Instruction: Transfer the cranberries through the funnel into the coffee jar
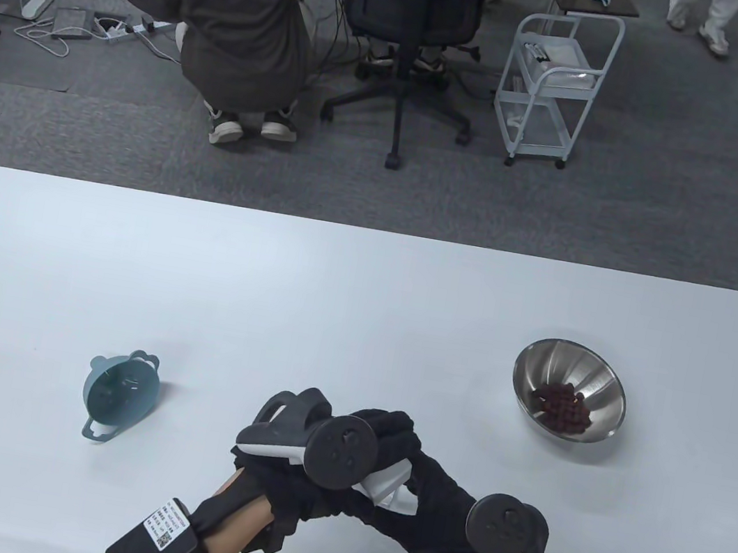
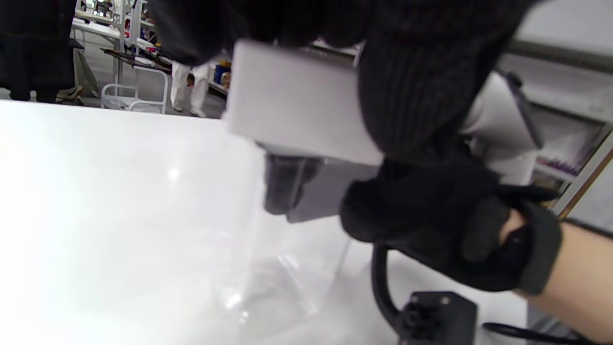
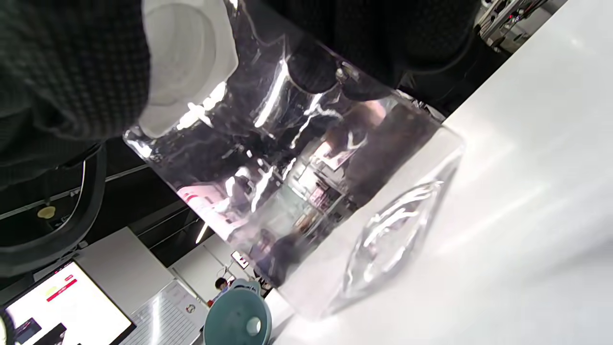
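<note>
Cranberries (image 1: 563,406) sit in a small heap at the bottom of a steel bowl (image 1: 558,368) on the counter (image 1: 364,304), far right; the blue funnel (image 1: 121,396) lies tipped on its side to the left, well apart from both hands. The coffee jar (image 3: 306,191) stands near the front edge, a clear, square-sided vessel with a white lid (image 2: 297,120). It looks rigid, smooth and probably slippery and breakable, so a firm wrap around the body seems wiser than a fingertip pinch. The left hand (image 1: 282,460) is curled around the jar's body, and the right hand (image 1: 439,493) closes over the lid, apparently to open it. The berries look light, loose and prone to rolling, so tipping the bowl seems the best way to move them.
</note>
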